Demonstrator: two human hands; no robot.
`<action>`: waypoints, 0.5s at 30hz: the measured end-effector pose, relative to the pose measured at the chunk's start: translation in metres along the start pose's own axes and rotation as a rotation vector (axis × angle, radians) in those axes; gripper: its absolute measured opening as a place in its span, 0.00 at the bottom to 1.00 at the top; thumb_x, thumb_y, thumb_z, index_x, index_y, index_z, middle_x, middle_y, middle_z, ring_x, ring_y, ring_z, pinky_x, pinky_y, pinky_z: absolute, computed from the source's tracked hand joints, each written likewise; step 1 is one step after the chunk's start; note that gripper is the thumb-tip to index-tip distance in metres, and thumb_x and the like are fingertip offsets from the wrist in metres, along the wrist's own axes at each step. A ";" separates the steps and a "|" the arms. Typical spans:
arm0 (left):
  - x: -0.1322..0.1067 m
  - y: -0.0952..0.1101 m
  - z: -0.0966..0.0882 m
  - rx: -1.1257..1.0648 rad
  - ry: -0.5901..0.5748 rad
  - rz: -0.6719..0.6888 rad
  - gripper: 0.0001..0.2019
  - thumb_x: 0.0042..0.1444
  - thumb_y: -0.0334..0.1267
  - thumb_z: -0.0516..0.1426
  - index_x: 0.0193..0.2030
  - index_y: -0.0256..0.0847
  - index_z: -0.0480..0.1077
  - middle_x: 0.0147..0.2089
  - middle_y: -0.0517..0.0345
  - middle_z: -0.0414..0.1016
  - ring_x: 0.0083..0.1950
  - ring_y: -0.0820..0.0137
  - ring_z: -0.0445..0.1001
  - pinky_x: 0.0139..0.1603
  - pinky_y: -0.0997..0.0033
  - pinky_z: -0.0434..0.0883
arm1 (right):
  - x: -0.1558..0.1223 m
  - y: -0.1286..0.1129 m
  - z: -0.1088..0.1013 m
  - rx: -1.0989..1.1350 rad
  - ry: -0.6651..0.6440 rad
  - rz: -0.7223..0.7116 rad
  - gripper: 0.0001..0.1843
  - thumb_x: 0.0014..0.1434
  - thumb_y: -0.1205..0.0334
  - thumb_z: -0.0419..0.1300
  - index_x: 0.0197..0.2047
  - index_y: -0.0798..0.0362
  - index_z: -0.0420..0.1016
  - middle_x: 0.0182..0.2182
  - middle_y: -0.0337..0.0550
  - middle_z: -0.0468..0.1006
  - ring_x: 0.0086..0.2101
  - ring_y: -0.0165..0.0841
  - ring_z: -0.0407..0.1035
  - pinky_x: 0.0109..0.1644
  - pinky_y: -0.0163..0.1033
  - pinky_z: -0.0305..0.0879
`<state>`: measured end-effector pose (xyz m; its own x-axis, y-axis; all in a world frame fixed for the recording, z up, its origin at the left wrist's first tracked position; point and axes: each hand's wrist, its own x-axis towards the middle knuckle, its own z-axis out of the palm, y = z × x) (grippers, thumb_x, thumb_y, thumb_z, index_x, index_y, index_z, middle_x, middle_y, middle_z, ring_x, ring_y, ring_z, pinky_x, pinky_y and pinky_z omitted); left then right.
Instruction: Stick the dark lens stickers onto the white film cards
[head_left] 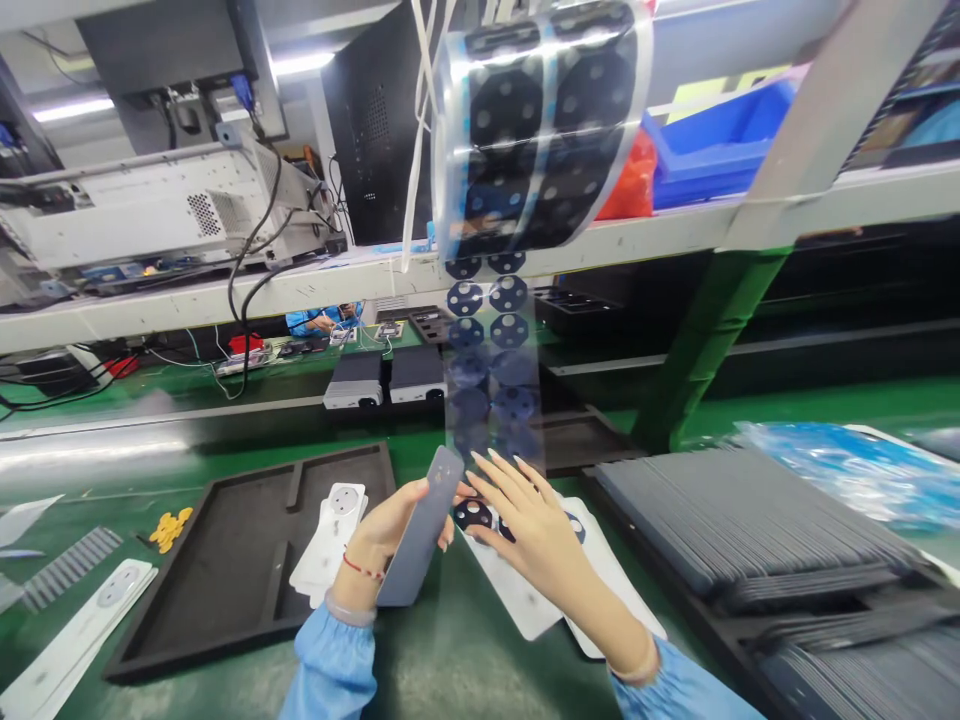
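My left hand [394, 525] grips a long grey panel [424, 535] with rounded corners, tilted up off the table. To its right, my right hand [536, 540] is open, fingers stretched out over the lower end of a clear strip of round black stickers [495, 390]. That strip hangs from a big roll [547, 130] on the shelf. Below my right hand lie white panels [525, 605], partly hidden by the hand and forearm. One black sticker with round holes [474, 515] shows beside my right thumb; whether a fingertip touches it I cannot tell.
A black tray [217, 570] at left carries a small stack of white panels [330, 540]. More white panels [82, 635] and yellow pieces [171, 530] lie beyond it. At right stands a dense row of grey panels [750, 500]. A white shelf edge [652, 237] crosses above.
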<state>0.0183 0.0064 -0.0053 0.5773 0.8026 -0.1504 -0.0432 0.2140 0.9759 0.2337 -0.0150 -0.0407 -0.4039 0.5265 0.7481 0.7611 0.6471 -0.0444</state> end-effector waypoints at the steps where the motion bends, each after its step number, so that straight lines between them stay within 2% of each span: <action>1: -0.003 0.002 0.001 -0.029 -0.004 -0.006 0.39 0.50 0.74 0.52 0.46 0.37 0.78 0.22 0.56 0.72 0.22 0.69 0.69 0.26 0.72 0.64 | 0.000 0.000 0.003 -0.001 0.029 -0.013 0.21 0.69 0.60 0.60 0.64 0.51 0.72 0.63 0.54 0.75 0.63 0.50 0.68 0.64 0.61 0.67; 4: -0.013 0.009 0.006 -0.145 0.029 -0.029 0.38 0.53 0.73 0.51 0.46 0.37 0.78 0.24 0.54 0.75 0.24 0.67 0.71 0.27 0.71 0.65 | 0.000 -0.003 0.005 -0.010 0.145 -0.058 0.16 0.70 0.65 0.59 0.58 0.50 0.78 0.54 0.51 0.82 0.57 0.47 0.75 0.59 0.56 0.74; 6: -0.018 0.015 0.011 -0.217 0.040 -0.040 0.36 0.53 0.71 0.54 0.45 0.37 0.79 0.23 0.54 0.75 0.26 0.66 0.73 0.30 0.70 0.67 | 0.000 -0.005 0.003 -0.009 0.221 -0.078 0.17 0.69 0.70 0.58 0.57 0.48 0.80 0.50 0.48 0.85 0.53 0.44 0.78 0.57 0.52 0.77; 9: -0.023 0.023 0.022 -0.277 0.052 -0.030 0.33 0.55 0.68 0.55 0.45 0.37 0.79 0.21 0.54 0.75 0.27 0.65 0.73 0.33 0.69 0.68 | -0.003 -0.006 0.000 -0.022 0.305 -0.137 0.19 0.69 0.74 0.55 0.54 0.47 0.82 0.48 0.45 0.86 0.51 0.42 0.80 0.55 0.50 0.79; 12: -0.027 0.028 0.030 -0.321 0.081 -0.028 0.32 0.58 0.66 0.54 0.45 0.36 0.79 0.21 0.54 0.75 0.26 0.66 0.73 0.34 0.68 0.70 | -0.006 -0.007 -0.006 -0.094 0.341 -0.230 0.17 0.69 0.73 0.57 0.49 0.45 0.84 0.45 0.40 0.87 0.49 0.41 0.81 0.53 0.47 0.81; 15: -0.028 0.030 0.031 -0.352 0.088 -0.040 0.33 0.58 0.67 0.53 0.46 0.35 0.78 0.22 0.54 0.75 0.25 0.66 0.73 0.33 0.66 0.71 | -0.007 -0.011 -0.015 -0.107 0.335 -0.315 0.15 0.66 0.74 0.62 0.45 0.44 0.85 0.42 0.38 0.87 0.45 0.39 0.83 0.50 0.44 0.82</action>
<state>0.0261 -0.0264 0.0334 0.5127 0.8311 -0.2153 -0.3086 0.4125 0.8571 0.2358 -0.0335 -0.0355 -0.4510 0.0954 0.8874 0.6829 0.6771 0.2743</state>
